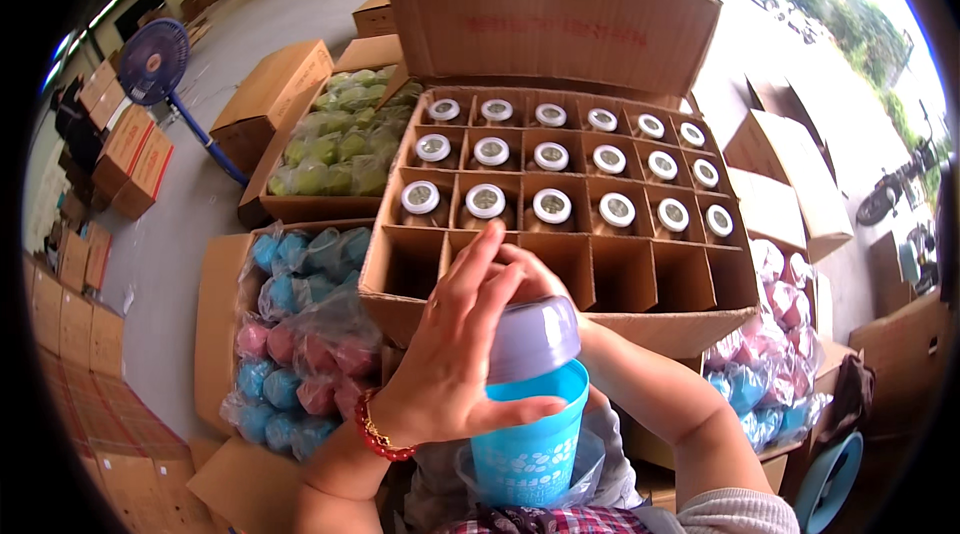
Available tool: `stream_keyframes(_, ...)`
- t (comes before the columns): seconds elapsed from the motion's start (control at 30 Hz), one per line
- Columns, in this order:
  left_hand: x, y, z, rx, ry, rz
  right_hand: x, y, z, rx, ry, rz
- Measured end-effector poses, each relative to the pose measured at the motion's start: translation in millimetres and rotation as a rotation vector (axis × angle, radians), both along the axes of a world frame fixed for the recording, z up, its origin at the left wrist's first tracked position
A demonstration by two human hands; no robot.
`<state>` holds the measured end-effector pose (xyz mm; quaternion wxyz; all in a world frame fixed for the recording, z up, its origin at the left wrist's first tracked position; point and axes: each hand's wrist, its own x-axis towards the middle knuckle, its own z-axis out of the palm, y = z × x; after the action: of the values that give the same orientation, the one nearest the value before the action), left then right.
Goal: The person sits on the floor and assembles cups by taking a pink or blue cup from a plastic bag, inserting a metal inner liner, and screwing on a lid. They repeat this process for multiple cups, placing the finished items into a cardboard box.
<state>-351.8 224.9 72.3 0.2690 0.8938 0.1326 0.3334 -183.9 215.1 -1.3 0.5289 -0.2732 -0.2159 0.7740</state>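
A bright blue plastic cup with a white pattern stands upright close to my body, at the lower middle. Over its mouth, tilted, is a translucent purple cup-shaped lid. My left hand, with a red bead bracelet at the wrist, is open beside them; its long fingers stretch up along the lid's left side and its thumb crosses the front of the cup near the rim. My right hand closes around the lid from behind, its fingers partly hidden by the lid and left hand.
Just ahead, a divided carton holds rows of jars with white-rimmed lids; its front compartments hold none. Boxes of bagged blue and pink items flank me. Green bagged items and a blue fan are at far left.
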Motion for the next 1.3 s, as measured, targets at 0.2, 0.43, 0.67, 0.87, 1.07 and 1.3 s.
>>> stream_keyframes(0.2, -27.7, 64.6, -18.8, -0.536, -0.403, 0.322, -14.9, 69.7, -2.4, 0.134, -0.337, -0.086)
stream_keyframes(0.43, -49.5, 102.5, -116.3, -1.501, -1.296, 0.307, 4.9, 171.7, -37.2, 0.984, -2.046, 0.07)
stream_keyframes(0.67, -48.9, 97.8, -117.1, -1.537, -1.17, 0.015, -1.6, 181.2, -37.3, 0.986, -2.144, 0.119)
stream_keyframes(0.87, -40.0, 86.6, -123.3, -1.631, -1.242, 0.034, 9.3, 137.7, 60.5, 1.313, -2.012, -0.162)
stream_keyframes(1.07, 0.5, 77.4, -68.9, -1.44, -0.992, -0.039, 18.3, 23.5, 136.9, 1.854, -2.096, -0.28)
stream_keyframes(1.3, 40.5, 82.8, -71.8, -1.652, -1.093, -0.53, 37.4, -44.0, 112.2, 1.878, -1.954, 0.031)
